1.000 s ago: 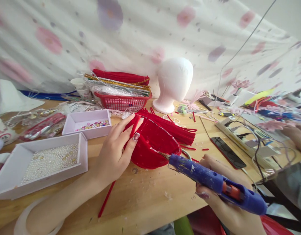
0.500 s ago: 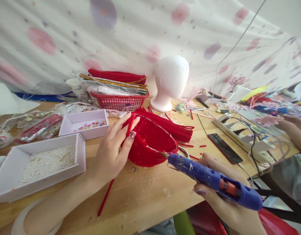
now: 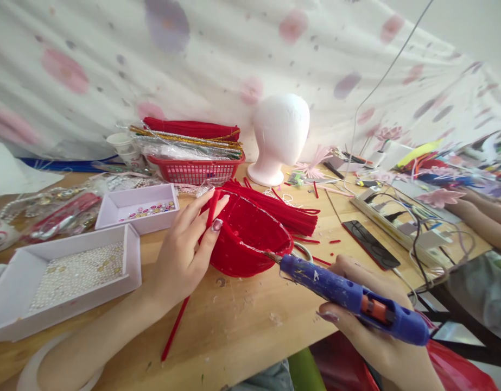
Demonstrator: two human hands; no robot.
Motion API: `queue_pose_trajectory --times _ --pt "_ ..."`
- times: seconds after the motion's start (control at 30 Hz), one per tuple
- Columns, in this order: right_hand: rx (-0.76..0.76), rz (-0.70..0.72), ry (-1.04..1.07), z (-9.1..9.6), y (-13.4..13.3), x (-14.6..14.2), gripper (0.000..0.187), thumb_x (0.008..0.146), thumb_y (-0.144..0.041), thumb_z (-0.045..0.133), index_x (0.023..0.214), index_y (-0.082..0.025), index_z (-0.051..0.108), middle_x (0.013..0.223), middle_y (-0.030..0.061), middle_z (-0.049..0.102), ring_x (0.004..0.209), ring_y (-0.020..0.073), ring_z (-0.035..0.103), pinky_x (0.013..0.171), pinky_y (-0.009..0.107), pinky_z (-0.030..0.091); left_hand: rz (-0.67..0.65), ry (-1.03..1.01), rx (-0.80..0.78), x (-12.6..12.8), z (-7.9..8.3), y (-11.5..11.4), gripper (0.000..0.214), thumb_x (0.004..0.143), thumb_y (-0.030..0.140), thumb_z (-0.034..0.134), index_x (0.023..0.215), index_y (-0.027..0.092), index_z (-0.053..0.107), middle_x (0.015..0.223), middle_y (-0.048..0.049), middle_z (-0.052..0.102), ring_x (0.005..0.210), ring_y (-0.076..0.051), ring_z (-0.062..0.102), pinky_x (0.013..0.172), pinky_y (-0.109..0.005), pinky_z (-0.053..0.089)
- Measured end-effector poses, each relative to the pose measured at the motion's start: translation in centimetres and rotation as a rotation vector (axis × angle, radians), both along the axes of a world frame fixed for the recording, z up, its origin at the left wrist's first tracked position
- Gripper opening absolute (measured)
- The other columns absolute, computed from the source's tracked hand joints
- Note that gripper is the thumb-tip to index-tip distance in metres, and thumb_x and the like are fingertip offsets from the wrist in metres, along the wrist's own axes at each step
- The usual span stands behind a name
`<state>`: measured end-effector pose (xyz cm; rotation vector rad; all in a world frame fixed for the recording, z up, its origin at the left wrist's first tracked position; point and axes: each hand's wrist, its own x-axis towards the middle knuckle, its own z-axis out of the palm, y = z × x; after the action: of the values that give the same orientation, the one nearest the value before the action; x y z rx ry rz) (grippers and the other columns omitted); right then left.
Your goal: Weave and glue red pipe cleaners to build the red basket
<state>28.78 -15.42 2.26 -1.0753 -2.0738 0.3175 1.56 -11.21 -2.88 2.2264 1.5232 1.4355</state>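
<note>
A red, fuzzy, bowl-shaped piece sits on the wooden table, its hollow facing up and whitish glue along its rim. At its left edge my left hand is closed, pinching a red pipe cleaner against the rim; the stem's lower end trails below the hand. My right hand is wrapped around a blue glue gun. Its nozzle touches or nearly touches the bowl's near right rim. Behind the bowl lies a bundle of red pipe cleaners.
At left stand a tray of pearls and a tray of gems. A red basket and a white foam head stand behind. At right are a phone, a power strip with cables, and another person's arm.
The view has shifted slightly. Both hands keep their holds, and the glue gun's nozzle remains at the bowl's near right rim, with hardly any movement.
</note>
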Motion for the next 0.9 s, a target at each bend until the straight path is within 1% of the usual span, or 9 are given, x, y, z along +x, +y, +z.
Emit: queue_pose_trajectory --times 0.07,0.2,0.3,0.47,0.63,0.73,0.9 --pt "-0.012 0.002 0.009 0.08 -0.08 0.0 0.037 0.095 -0.05 0.068 0.073 -0.023 0.055 0.059 -0.0072 0.05 0.047 0.0073 0.047 0.042 0.019 0.035 0.003 0.008 0.006 0.04 -0.04 0.06 0.045 0.109 0.037 0.036 0.142 0.015 0.058 0.154 -0.0093 0.056 0.146 -0.02 0.049 0.124 -0.041 0.04" --pt "-0.016 -0.005 0.03 0.47 -0.09 -0.17 0.04 0.091 -0.051 0.073 0.069 -0.022 0.057 0.056 -0.0072 0.051 0.045 0.0068 0.046 0.041 0.02 0.034 0.015 0.004 0.001 0.14 -0.08 0.13 0.044 0.109 0.038 0.037 0.143 0.019 0.058 0.153 -0.0083 0.057 0.147 -0.023 0.049 0.124 -0.047 0.041" --pt "-0.047 -0.007 0.043 0.52 -0.1 -0.12 0.039 0.09 -0.052 0.074 0.069 -0.022 0.058 0.057 -0.0058 0.053 0.047 0.0083 0.048 0.042 0.021 0.035 0.011 -0.005 -0.01 0.14 -0.04 0.12 0.044 0.108 0.037 0.038 0.143 0.02 0.058 0.153 -0.0084 0.057 0.146 -0.024 0.05 0.124 -0.049 0.04" --pt "-0.078 -0.018 0.021 0.11 -0.47 0.36 0.039 0.09 -0.052 0.074 0.07 -0.022 0.058 0.06 -0.0039 0.055 0.051 0.0115 0.051 0.045 0.024 0.036 0.012 -0.007 -0.001 -0.02 -0.15 0.14 0.042 0.108 0.036 0.038 0.143 0.022 0.058 0.153 -0.0081 0.057 0.146 -0.022 0.05 0.124 -0.048 0.041" --pt "-0.088 -0.024 0.034 -0.14 -0.62 0.57 0.037 0.089 -0.051 0.075 0.072 -0.023 0.058 0.061 -0.0048 0.054 0.052 0.0107 0.049 0.047 0.025 0.034 -0.002 -0.001 -0.006 -0.14 -0.21 0.03 0.043 0.108 0.034 0.038 0.144 0.019 0.056 0.153 -0.0093 0.057 0.147 -0.021 0.048 0.125 -0.043 0.039" --pt "-0.085 -0.03 0.049 -0.09 -0.52 0.39 0.04 0.088 -0.052 0.076 0.069 -0.022 0.057 0.061 -0.0043 0.054 0.052 0.0106 0.049 0.046 0.025 0.034 -0.015 -0.004 0.001 -0.12 -0.17 0.05 0.042 0.109 0.032 0.039 0.146 0.023 0.055 0.154 -0.0072 0.056 0.147 -0.02 0.048 0.124 -0.041 0.038" --pt "-0.071 -0.018 0.04 0.19 -0.45 -0.07 0.042 0.089 -0.051 0.074 0.065 -0.021 0.058 0.058 -0.0028 0.054 0.051 0.0115 0.05 0.046 0.025 0.037 -0.022 -0.008 0.003 -0.03 -0.17 0.18 0.04 0.109 0.032 0.04 0.146 0.03 0.055 0.156 -0.0047 0.054 0.148 -0.021 0.047 0.123 -0.043 0.04"
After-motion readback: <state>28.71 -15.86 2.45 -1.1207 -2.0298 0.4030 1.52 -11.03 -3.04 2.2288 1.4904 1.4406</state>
